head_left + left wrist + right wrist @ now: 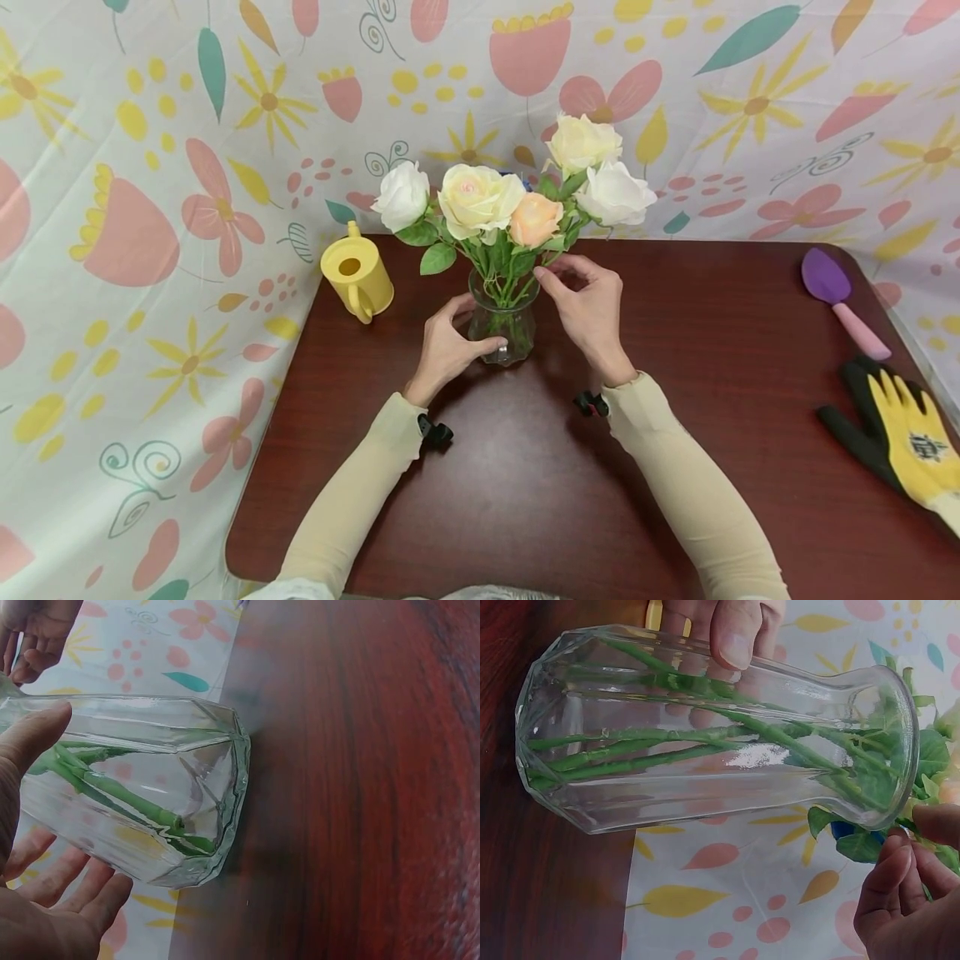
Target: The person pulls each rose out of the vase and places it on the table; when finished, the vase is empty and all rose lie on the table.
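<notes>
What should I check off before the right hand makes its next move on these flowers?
1. Vase upright on the table: ok.
2. Left hand holding the vase: ok, thumb and fingers on opposite sides.
3. Stems inside the glass: ok, several reach near the base.
4. Right hand on the intended stem: cannot tell; it pinches among greenery near the rim.
5. Blue item behind the roses in full view: not ok, mostly hidden.
6. Watering can clear of both hands: ok.
</notes>
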Available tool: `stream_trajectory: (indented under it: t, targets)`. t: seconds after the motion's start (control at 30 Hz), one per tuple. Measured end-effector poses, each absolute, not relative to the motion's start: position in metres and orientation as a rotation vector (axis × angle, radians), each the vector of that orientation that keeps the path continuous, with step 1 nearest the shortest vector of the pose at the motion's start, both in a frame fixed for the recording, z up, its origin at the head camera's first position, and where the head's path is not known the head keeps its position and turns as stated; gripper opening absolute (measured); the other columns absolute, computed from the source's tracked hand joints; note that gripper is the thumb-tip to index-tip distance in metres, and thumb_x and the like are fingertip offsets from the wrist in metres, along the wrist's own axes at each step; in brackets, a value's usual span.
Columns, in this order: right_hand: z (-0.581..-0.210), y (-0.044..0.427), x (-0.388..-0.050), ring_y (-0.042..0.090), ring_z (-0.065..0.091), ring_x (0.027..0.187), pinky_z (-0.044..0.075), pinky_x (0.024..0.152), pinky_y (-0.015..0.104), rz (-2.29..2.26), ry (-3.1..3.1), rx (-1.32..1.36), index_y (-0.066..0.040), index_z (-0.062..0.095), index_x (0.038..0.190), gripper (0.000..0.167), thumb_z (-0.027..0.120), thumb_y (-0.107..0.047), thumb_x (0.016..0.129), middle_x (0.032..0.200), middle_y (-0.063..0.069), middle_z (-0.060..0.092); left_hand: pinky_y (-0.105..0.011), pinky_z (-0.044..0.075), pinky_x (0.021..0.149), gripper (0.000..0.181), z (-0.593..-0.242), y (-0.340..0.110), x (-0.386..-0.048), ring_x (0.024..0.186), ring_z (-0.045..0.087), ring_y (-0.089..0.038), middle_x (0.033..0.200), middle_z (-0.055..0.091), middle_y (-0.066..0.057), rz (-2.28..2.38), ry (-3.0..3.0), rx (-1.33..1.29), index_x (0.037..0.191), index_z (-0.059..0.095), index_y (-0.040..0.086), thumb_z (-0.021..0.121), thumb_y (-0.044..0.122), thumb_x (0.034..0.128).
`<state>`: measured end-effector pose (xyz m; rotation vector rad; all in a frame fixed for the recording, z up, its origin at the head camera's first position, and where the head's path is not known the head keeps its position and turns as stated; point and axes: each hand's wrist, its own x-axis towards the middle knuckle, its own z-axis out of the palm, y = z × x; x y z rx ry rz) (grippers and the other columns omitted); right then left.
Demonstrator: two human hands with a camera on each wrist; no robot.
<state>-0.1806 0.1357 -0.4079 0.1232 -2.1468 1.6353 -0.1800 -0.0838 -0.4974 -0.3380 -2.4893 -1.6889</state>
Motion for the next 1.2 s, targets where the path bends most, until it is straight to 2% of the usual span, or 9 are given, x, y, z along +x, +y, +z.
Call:
stream_trajectory:
  t: [0.23,0.53,0.8,1.2]
  targets:
    - [-0.408,0.134,-0.181,0.002,0.064,0.073,0.048,0.065,0.018,1.643,-2.128,0.100,-0.001,0.084,0.094,0.010,0.084,-0.011,0.095,0.083,-0.009,0.074,-0.046,0.062,0.113,0.081,-0.497,-0.084,-0.181,0.129,0.071,-0.033,0.139,0.073,-0.011,-1.695,-2.492,-0.347,0.144,0.067,0.010,0.104,0.026,0.0737]
    - [-0.406,0.133,-0.179,0.002,0.064,0.073,0.046,0.064,0.020,1.659,-2.061,0.091,0.000,0.083,0.094,0.009,0.083,-0.009,0.095,0.079,-0.026,0.072,-0.044,0.062,0.114,0.080,-0.497,-0.084,-0.182,0.130,0.071,-0.033,0.138,0.073,-0.014,-1.698,-2.487,-0.364,0.143,0.067,0.008,0.104,0.024,0.0739]
    - [-0.403,0.133,-0.177,0.005,0.062,0.071,0.043,0.062,0.022,1.659,-2.029,0.078,-0.002,0.084,0.093,0.010,0.083,-0.012,0.096,0.077,-0.024,0.071,-0.044,0.062,0.113,0.081,-0.498,-0.084,-0.183,0.130,0.071,-0.032,0.136,0.074,-0.013,-1.672,-2.507,-0.353,0.144,0.067,0.009,0.104,0.026,0.0734]
    - [-0.396,0.131,-0.175,0.004,0.061,0.071,0.042,0.061,0.021,1.654,-1.960,0.067,0.000,0.083,0.095,0.016,0.085,-0.015,0.096,0.079,-0.026,0.071,-0.043,0.062,0.113,0.080,-0.499,-0.084,-0.182,0.131,0.071,-0.030,0.137,0.074,-0.012,-1.690,-2.508,-0.345,0.144,0.067,0.011,0.104,0.026,0.0745]
